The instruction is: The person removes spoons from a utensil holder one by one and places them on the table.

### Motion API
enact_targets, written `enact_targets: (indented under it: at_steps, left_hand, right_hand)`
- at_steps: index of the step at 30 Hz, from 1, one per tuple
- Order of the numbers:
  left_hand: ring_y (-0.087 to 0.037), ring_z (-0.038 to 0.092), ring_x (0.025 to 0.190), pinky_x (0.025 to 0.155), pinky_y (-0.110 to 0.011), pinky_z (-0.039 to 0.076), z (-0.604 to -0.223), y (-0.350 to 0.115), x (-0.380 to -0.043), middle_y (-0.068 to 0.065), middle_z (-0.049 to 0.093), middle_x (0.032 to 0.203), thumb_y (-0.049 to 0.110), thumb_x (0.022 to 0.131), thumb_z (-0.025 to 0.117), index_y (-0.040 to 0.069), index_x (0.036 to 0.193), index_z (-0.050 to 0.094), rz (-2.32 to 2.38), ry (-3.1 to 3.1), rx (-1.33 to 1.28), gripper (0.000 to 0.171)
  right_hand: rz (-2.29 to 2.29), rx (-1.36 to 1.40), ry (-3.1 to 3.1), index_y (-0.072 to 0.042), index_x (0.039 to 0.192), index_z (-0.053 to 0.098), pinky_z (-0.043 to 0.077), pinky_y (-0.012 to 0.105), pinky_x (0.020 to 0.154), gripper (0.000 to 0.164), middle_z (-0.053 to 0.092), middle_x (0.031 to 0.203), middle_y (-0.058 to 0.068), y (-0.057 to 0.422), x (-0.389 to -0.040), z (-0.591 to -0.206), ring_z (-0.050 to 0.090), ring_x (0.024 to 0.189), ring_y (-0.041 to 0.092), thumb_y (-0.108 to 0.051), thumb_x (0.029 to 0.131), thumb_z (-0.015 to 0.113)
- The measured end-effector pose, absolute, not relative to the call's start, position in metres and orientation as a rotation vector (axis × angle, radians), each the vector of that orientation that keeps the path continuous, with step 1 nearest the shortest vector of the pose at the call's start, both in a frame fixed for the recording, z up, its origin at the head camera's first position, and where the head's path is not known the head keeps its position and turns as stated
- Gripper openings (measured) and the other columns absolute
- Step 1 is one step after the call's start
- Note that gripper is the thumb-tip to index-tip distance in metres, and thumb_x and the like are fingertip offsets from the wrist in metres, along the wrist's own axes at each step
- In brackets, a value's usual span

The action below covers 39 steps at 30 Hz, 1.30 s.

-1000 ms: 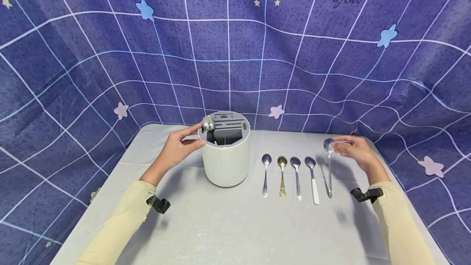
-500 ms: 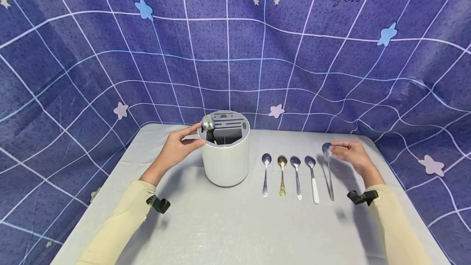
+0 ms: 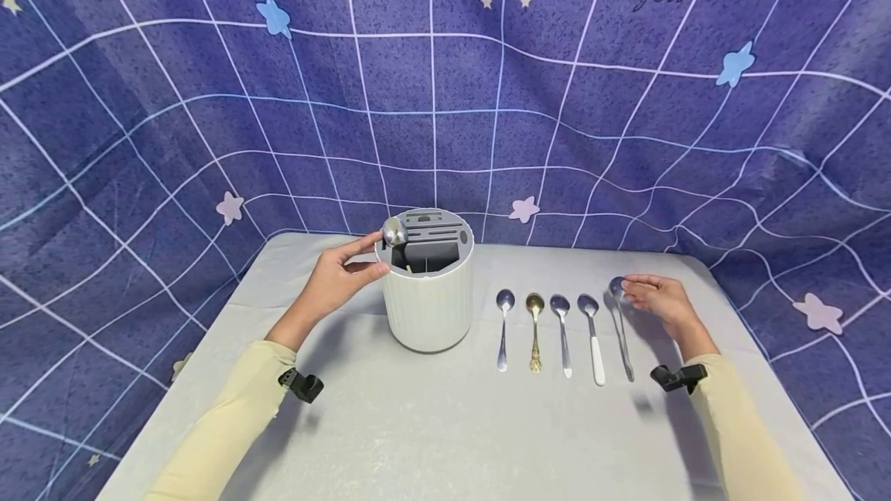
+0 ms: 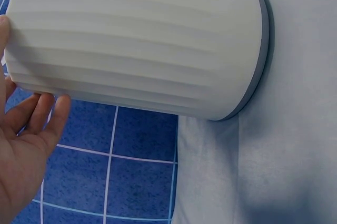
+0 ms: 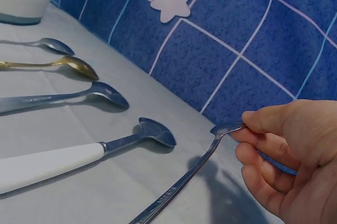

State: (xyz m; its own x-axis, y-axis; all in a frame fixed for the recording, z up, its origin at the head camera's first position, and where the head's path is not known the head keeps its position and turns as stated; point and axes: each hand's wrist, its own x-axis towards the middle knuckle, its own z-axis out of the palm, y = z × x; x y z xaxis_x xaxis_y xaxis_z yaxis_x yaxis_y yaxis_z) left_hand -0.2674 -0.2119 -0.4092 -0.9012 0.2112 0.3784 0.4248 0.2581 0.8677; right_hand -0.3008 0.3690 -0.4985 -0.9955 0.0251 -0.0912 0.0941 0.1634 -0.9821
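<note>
In the head view my left hand [image 3: 339, 273] grips the rim of a ribbed white utensil holder [image 3: 428, 311], thumb toward the front and index finger toward the back. Inside the holder, a metal spoon or ladle stands with its rounded shiny bowl [image 3: 394, 232] up beside that index finger; its handle is mostly hidden. My right hand [image 3: 661, 301] pinches a long metal spoon [image 5: 181, 182] by its bowl between thumb and fingers. The spoon's bowl is raised, and its handle slants down toward the table. Nearest to it lies a white-handled spoon [image 3: 594, 342].
Left of the white-handled spoon lie a silver spoon [image 3: 562, 339], a gold ornate spoon [image 3: 534, 335] and another silver spoon [image 3: 503, 332], in a row with bowls toward the back. A grey cloth covers the table [image 3: 431, 431]. A blue patterned curtain [image 3: 445, 99] hangs behind.
My right hand has come down and slightly left with the spoon's bowl, and the handle's end has shifted a little right and nearer. My left hand and the holder have stayed put.
</note>
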Motion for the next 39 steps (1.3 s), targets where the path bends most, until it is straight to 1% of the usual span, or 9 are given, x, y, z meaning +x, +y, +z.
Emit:
enact_targets:
  at_steps: [3, 7, 12, 17, 19, 25, 30, 34, 39]
  left_hand:
    - [-0.004, 0.067, 0.107, 0.095, -0.028, 0.060, -0.409, -0.212, -0.267, -0.019, 0.057, 0.145, 0.006, 0.091, 0.078, 0.004, 0.144, 0.059, -1.706, -2.337, -0.604, 0.056]
    - [-0.004, 0.066, 0.109, 0.097, -0.033, 0.060, -0.409, -0.212, -0.267, -0.017, 0.057, 0.146, 0.009, 0.091, 0.078, 0.006, 0.144, 0.059, -1.696, -2.347, -0.603, 0.056]
    - [-0.003, 0.064, 0.112, 0.098, -0.036, 0.059, -0.409, -0.212, -0.266, -0.015, 0.057, 0.147, 0.009, 0.091, 0.078, 0.006, 0.144, 0.059, -1.695, -2.353, -0.588, 0.056]
    - [-0.004, 0.063, 0.113, 0.099, -0.036, 0.059, -0.409, -0.212, -0.266, -0.016, 0.056, 0.147, 0.007, 0.091, 0.078, 0.004, 0.143, 0.059, -1.709, -2.352, -0.576, 0.055]
    - [-0.008, 0.063, 0.115, 0.099, -0.036, 0.059, -0.409, -0.212, -0.266, -0.016, 0.056, 0.147, 0.008, 0.092, 0.078, 0.004, 0.143, 0.059, -1.706, -2.353, -0.574, 0.055]
    - [-0.021, 0.063, 0.119, 0.098, -0.033, 0.059, -0.408, -0.212, -0.266, -0.015, 0.057, 0.147, 0.008, 0.091, 0.078, 0.005, 0.143, 0.059, -1.697, -2.348, -0.578, 0.055]
    - [-0.017, 0.064, 0.118, 0.099, -0.037, 0.059, -0.409, -0.213, -0.266, -0.014, 0.057, 0.146, 0.010, 0.092, 0.078, 0.007, 0.143, 0.060, -1.686, -2.358, -0.572, 0.055]
    - [-0.019, 0.063, 0.120, 0.099, -0.037, 0.059, -0.408, -0.213, -0.265, -0.014, 0.057, 0.146, 0.012, 0.092, 0.078, 0.007, 0.144, 0.059, -1.680, -2.365, -0.566, 0.055]
    - [-0.030, 0.061, 0.124, 0.098, -0.034, 0.059, -0.408, -0.212, -0.266, -0.015, 0.057, 0.146, 0.012, 0.092, 0.079, 0.006, 0.144, 0.059, -1.680, -2.362, -0.572, 0.056]
  right_hand:
    - [-2.016, 0.143, 2.330, -0.015, 0.103, 0.073, 0.062, 0.017, 0.068, 0.006, 0.075, 0.080, -0.011, 0.369, -0.301, -0.503, 0.069, 0.073, 0.001, -0.014, 0.097, 0.072]
    - [-2.020, 0.164, 2.313, -0.011, 0.105, 0.072, 0.062, 0.017, 0.068, 0.008, 0.074, 0.080, -0.011, 0.368, -0.301, -0.509, 0.069, 0.073, 0.001, -0.013, 0.097, 0.071]
    - [-2.010, 0.174, 2.309, -0.012, 0.103, 0.072, 0.062, 0.017, 0.069, 0.006, 0.074, 0.080, -0.012, 0.364, -0.301, -0.513, 0.069, 0.073, 0.001, -0.014, 0.098, 0.071]
    - [-2.004, 0.176, 2.301, 0.007, 0.119, 0.066, 0.062, 0.017, 0.069, 0.027, 0.075, 0.081, -0.011, 0.362, -0.301, -0.515, 0.070, 0.074, 0.002, -0.010, 0.098, 0.069]
    - [-2.022, 0.198, 2.272, 0.012, 0.123, 0.063, 0.063, 0.018, 0.069, 0.033, 0.075, 0.081, -0.009, 0.361, -0.301, -0.516, 0.071, 0.074, 0.003, -0.008, 0.098, 0.069]
    - [-2.037, 0.205, 2.174, 0.019, 0.134, 0.051, 0.064, 0.021, 0.073, 0.042, 0.076, 0.086, -0.004, 0.364, -0.298, -0.514, 0.073, 0.077, 0.006, -0.003, 0.100, 0.063]
    - [-1.947, 0.146, 2.197, 0.024, 0.143, 0.035, 0.064, 0.023, 0.078, 0.053, 0.076, 0.094, -0.001, 0.370, -0.292, -0.509, 0.073, 0.083, 0.007, -0.005, 0.104, 0.056]
    - [-1.858, 0.113, 2.245, 0.023, 0.142, 0.037, 0.064, 0.026, 0.081, 0.054, 0.076, 0.099, 0.001, 0.374, -0.288, -0.505, 0.074, 0.086, 0.009, -0.009, 0.104, 0.057]
    - [-1.812, 0.095, 2.294, 0.022, 0.137, 0.043, 0.064, 0.028, 0.082, 0.048, 0.077, 0.101, 0.003, 0.378, -0.284, -0.498, 0.073, 0.088, 0.009, -0.008, 0.103, 0.059]
